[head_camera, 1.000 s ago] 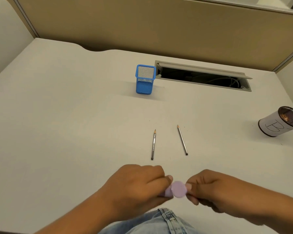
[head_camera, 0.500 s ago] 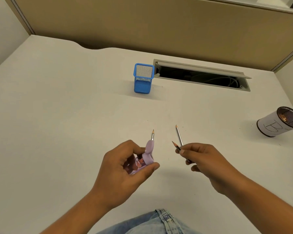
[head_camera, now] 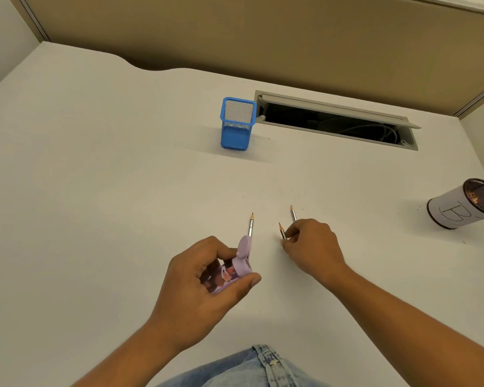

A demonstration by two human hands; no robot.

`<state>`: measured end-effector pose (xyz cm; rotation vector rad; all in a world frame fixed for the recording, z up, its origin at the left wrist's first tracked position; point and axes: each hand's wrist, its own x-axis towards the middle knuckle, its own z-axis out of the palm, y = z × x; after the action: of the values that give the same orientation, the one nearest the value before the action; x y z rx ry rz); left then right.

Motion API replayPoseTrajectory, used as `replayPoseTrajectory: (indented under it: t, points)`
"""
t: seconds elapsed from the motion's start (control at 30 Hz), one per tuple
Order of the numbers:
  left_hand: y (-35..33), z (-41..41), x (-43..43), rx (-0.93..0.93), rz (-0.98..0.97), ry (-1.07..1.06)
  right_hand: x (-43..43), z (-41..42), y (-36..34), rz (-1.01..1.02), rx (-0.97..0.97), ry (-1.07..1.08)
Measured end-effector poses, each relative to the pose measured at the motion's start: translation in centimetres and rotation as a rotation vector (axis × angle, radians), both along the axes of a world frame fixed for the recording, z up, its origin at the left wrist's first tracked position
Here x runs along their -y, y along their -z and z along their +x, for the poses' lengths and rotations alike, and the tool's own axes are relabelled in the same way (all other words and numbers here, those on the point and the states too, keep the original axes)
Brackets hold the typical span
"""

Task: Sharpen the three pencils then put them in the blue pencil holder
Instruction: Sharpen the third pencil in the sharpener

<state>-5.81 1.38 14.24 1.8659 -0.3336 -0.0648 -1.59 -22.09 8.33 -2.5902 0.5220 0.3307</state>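
Note:
My left hand (head_camera: 204, 283) grips a purple pencil sharpener (head_camera: 236, 263) low over the white desk (head_camera: 109, 191). My right hand (head_camera: 312, 248) pinches a sharpened pencil (head_camera: 282, 231), its tip pointing away from me, close to the desk. Another pencil (head_camera: 251, 225) lies on the desk just behind the sharpener, its lower end hidden by it. A third pencil (head_camera: 293, 213) lies behind my right hand, mostly covered by it. The blue mesh pencil holder (head_camera: 237, 124) stands upright and empty further back.
A white-wrapped mesh cup (head_camera: 461, 208) marked "B" lies tilted at the right, with shavings inside. An open cable slot (head_camera: 336, 121) is cut into the desk behind the holder. A tan partition wall (head_camera: 263, 37) closes the back.
My hands came apart: the right pulled the pencil out of the sharpener and carried it forward and down toward the desk. The left hand lifted the sharpener forward.

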Motion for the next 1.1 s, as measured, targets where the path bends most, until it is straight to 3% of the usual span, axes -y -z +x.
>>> replayPoseTrajectory:
  t: [0.57,0.73,0.9,1.1]
  points:
    - [0.8,0.7,0.5,-0.038,0.009,0.000,0.3,2.7,1.8,-0.093,-0.059,-0.019]
    - [0.9,0.6,0.4,-0.036,0.028,-0.006,0.3,2.1,1.1,-0.097,0.005,-0.019]
    - [1.0,0.1,0.0,-0.044,0.030,-0.017,-2.1,1.0,1.0,-0.017,0.109,-0.040]
    - [0.6,-1.4,-0.5,-0.097,-0.011,-0.011,-5.5,0.5,2.0,0.068,0.058,-0.037]
